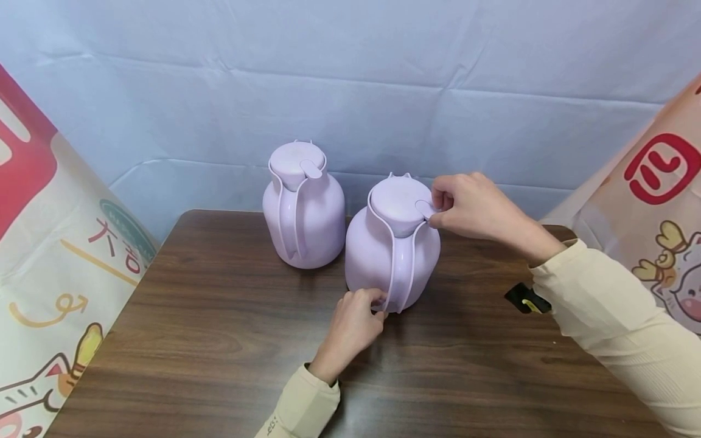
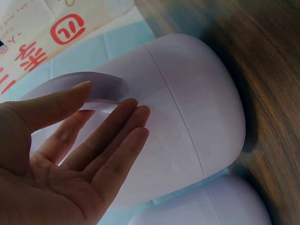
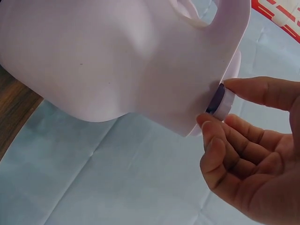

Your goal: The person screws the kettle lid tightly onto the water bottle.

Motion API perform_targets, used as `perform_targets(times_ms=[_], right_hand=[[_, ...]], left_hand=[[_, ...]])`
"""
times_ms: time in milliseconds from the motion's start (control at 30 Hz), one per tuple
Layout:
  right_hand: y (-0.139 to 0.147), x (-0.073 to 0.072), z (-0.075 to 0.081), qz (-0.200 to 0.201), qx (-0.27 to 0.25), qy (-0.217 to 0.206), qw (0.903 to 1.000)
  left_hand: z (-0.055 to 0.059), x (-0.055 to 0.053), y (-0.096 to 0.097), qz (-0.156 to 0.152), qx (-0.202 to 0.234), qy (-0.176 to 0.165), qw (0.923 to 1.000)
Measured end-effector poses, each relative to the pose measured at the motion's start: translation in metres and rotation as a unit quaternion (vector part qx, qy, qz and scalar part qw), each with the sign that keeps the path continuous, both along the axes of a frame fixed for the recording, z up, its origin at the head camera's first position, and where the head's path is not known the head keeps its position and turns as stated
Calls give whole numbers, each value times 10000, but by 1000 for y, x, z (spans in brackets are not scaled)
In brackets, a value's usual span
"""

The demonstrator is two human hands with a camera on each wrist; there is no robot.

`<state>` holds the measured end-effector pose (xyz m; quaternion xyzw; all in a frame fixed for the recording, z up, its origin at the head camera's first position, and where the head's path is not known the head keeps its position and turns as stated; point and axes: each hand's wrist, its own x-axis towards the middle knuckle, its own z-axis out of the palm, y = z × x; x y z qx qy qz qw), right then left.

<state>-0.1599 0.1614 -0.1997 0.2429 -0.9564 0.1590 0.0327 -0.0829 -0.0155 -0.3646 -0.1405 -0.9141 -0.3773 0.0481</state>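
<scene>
Two lilac thermos jugs stand upright side by side on the table. My right hand (image 1: pixel 475 205) pinches the lid tab (image 3: pixel 225 104) of the nearer jug (image 1: pixel 364 255) between thumb and fingers. The round lid (image 1: pixel 397 199) sits in that jug's mouth. Low on the same jug, my left hand (image 1: pixel 355 323) holds the lower end of the handle (image 2: pixel 105 88) between thumb and index finger. Its other fingers reach out beside the jug's body in the left wrist view. The farther jug (image 1: pixel 323 222), lid in place, is untouched.
The brown wooden table (image 1: pixel 219 340) has its back edge against a pale blue cloth (image 1: pixel 339 85). Printed panels flank it, the left panel (image 1: pixel 49 274) and the right panel (image 1: pixel 652 225). A small black item (image 1: pixel 526 299) appears by the right sleeve.
</scene>
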Motion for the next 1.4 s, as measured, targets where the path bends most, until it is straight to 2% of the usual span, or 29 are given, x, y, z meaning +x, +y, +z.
perform_targets(times_ms=[400,767,1400], right_hand=[[-6,3,2,-265,-24,-267,9993],[-13,7,1,-563,-130,-282,9979],[-15,7,1,-512,-93,-293,9982]], left_hand=[[-1,1,1,-1,15,-34,10000],[-1,1,1,-7,36,-60,10000],[-2,0,1,2,51,-40,10000]])
